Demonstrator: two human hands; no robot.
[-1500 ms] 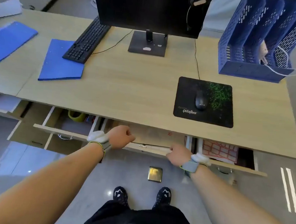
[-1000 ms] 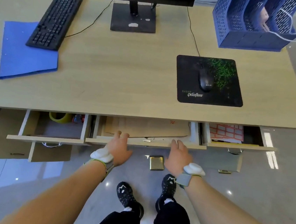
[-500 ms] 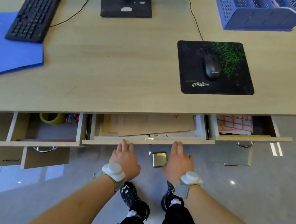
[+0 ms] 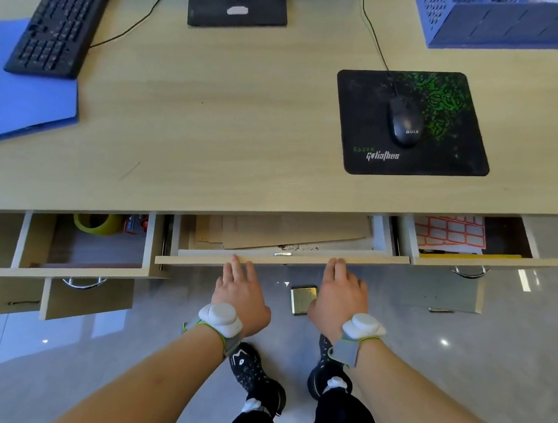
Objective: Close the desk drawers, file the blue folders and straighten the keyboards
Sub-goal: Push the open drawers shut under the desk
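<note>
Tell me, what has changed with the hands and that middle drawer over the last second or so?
Both hands were curled over the middle drawer front edge; now the left hand and right hand are flat and open, fingertips against the front, pushing. The drawer has slid in a little, with less of the brown card inside showing. The left drawer and right drawer stay open; the keyboard and blue folder are untouched.

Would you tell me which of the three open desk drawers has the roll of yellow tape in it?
The left drawer, pulled out furthest, holds the yellow tape roll. The middle drawer holds brown cardboard sheets, the right drawer a red-and-white label sheet.
</note>
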